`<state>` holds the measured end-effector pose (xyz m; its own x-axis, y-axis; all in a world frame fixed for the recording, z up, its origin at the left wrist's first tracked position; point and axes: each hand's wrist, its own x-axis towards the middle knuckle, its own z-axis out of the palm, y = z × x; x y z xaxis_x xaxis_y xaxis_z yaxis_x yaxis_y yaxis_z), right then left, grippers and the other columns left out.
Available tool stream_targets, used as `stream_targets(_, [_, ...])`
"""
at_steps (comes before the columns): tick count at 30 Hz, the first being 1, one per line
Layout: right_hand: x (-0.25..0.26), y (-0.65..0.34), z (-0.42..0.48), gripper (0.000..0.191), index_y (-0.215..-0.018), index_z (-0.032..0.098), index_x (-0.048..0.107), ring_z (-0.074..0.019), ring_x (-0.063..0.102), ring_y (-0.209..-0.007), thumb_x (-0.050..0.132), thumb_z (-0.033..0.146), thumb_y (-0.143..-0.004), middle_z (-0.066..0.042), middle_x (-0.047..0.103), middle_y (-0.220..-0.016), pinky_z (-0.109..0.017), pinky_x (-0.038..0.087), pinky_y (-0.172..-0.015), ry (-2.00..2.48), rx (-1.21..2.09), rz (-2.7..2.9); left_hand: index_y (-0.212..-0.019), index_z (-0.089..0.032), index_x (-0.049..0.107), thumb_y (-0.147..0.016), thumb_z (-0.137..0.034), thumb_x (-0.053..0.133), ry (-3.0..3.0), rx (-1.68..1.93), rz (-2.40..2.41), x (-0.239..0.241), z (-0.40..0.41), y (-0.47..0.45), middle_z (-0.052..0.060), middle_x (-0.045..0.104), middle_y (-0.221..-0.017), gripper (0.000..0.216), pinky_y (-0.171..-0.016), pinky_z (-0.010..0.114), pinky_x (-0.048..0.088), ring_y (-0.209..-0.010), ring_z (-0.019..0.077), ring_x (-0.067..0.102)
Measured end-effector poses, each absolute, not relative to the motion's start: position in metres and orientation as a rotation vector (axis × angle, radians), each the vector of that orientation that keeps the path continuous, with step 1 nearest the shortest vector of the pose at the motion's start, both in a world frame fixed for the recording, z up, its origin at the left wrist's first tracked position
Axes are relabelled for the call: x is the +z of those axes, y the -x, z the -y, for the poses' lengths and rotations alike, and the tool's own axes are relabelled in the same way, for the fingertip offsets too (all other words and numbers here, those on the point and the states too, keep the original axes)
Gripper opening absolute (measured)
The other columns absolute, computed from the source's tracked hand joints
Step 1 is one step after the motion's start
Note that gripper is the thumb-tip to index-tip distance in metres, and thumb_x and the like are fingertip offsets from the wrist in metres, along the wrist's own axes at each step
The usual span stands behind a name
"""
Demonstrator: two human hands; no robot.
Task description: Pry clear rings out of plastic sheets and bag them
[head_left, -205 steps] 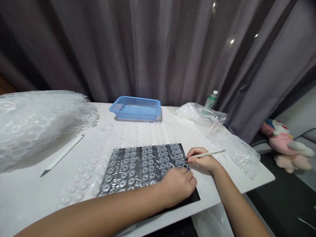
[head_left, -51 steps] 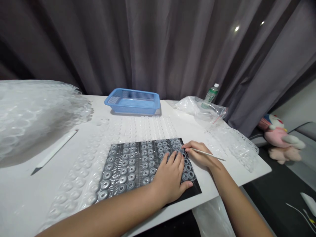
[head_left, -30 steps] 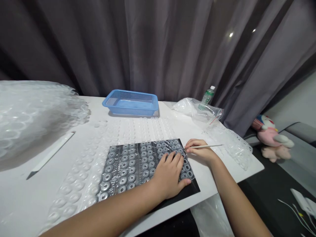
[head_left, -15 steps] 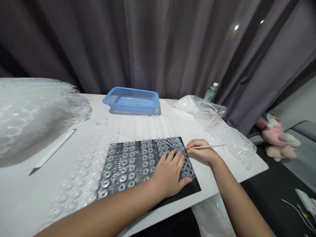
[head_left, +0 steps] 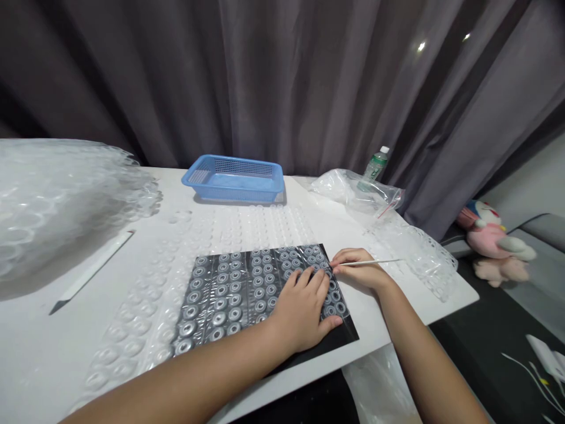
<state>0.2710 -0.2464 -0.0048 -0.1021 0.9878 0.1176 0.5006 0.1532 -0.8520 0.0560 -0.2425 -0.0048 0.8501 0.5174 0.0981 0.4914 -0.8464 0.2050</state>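
My left hand [head_left: 304,312] lies with spread fingers on a black sheet [head_left: 329,343], pressing over its right part. Rows of round grey metal bearings [head_left: 235,300] sit on that sheet under clear plastic film. At the sheet's right edge, my right hand [head_left: 359,268] pinches a thin white stick [head_left: 382,261]. The stick's near end meets the sheet's edge between my fingertips, and its other end points right. What the tip looks like there is too small to tell. Part of the bearing rows is hidden beneath my left hand and forearm.
Clear bubbled plastic sheets [head_left: 143,306] cover the white table left and behind. A large plastic heap [head_left: 66,206] fills the left. Further items are a white dark-tipped tool [head_left: 95,271], a blue basket [head_left: 233,179], a plastic bag [head_left: 342,185] and a bottle [head_left: 376,165].
The view has shifted very slightly. Both hands, the stick and the black sheet keep practically the same places.
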Motion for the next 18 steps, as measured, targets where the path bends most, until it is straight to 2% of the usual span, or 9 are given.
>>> stream_targets(7, [-0.004,-0.269,0.247,0.019,-0.086,0.018,0.073,-0.0162,0.064,-0.079,0.067,0.033,-0.076,-0.007,0.067,-0.086,-0.027,0.052,-0.070,1.412,0.810,1.795,-0.138,-0.013,0.039,-0.085,-0.065,0.029,-2.873,0.258,-0.775,-0.006,0.242,-0.055,0.012,0.042,-0.142,0.075,-0.106,0.050,0.025,-0.129,0.0331,0.035])
stream_targets(13, [-0.003,-0.267,0.248,0.013,-0.084,0.018,0.071,-0.0180,0.062,-0.096,0.064,0.029,-0.079,-0.009,0.065,-0.104,-0.031,0.051,-0.083,1.321,0.793,1.860,-0.136,-0.011,0.041,-0.085,-0.066,0.029,-2.896,0.229,-0.754,-0.003,0.238,-0.055,0.013,0.041,-0.143,0.076,-0.105,0.050,0.026,-0.128,0.0343,0.035])
stream_targets(18, [0.001,-0.258,0.249,0.017,-0.095,0.020,0.068,-0.0158,0.064,-0.086,0.055,0.025,-0.084,-0.004,0.069,-0.096,-0.030,0.051,-0.078,1.485,0.758,1.766,-0.131,-0.013,0.047,-0.083,-0.064,0.038,-2.933,0.170,-0.705,0.005,0.233,-0.054,0.013,0.042,-0.142,0.070,-0.100,0.050,0.032,-0.123,0.0353,0.037])
